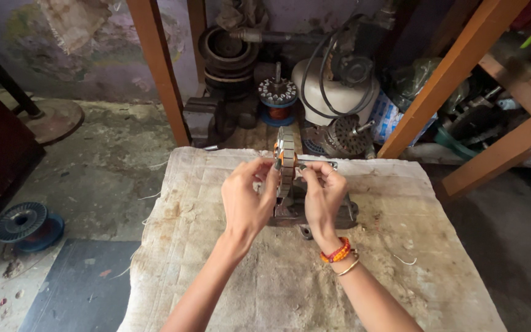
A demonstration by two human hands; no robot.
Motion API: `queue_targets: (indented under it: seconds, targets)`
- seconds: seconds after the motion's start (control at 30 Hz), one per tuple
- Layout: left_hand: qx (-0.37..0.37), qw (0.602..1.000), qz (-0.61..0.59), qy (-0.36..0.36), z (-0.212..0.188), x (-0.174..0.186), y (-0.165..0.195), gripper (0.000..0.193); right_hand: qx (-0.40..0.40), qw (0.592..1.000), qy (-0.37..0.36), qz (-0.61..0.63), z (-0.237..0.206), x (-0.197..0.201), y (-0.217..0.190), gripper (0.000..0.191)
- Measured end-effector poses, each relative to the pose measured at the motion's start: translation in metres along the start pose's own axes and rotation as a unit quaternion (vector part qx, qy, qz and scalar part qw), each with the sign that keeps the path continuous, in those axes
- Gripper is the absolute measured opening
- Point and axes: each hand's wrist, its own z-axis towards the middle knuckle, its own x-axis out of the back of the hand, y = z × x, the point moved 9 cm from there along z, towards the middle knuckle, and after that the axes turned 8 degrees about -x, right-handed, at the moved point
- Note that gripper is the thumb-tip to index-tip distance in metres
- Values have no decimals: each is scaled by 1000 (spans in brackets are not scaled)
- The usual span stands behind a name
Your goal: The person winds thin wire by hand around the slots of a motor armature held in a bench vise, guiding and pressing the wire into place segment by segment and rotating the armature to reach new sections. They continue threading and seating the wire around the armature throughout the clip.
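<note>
Fingertips of both hands meet at the centre of the frame around a ring-shaped stator core, a stack of thin grey metal plates with orange insulation at its top, standing on edge. The left hand pinches its near side between thumb and forefinger; the right hand, with red-orange beads and a thin bangle at the wrist, grips the other side. The core sits upright on a small dark metal stand mounted on a worn, stained sackcloth with a coarse weave. At lower left, a blue plastic spool lies on the rough concrete floor. Slanted orange-brown wooden beams cross the upper right.
</note>
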Motion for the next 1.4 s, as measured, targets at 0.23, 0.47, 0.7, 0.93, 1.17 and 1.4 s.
queue_targets:
  seconds: [0.23,0.47,0.7,0.93,1.17,1.4]
  targets:
    - [-110,993,40,8,23,1,13,11,77,980,88,-163,10,2,-23,9]
    - [-103,993,31,39,26,2,-4,12,107,976,61,-180,18,-1,-35,7]
    - [23,997,59,34,10,-3,-64,11,2,982,-90,-169,36,-12,5,11]
    - [144,987,63,-37,-47,-3,-96,13,79,985,-94,-118,16,8,-29,12]
    - [49,998,45,-1,-70,16,-32,12,390,865,-114,-294,-58,-31,-107,20]
    - [26,1000,17,-4,-64,14,1,11,428,843,-110,-307,-63,-40,-112,14]
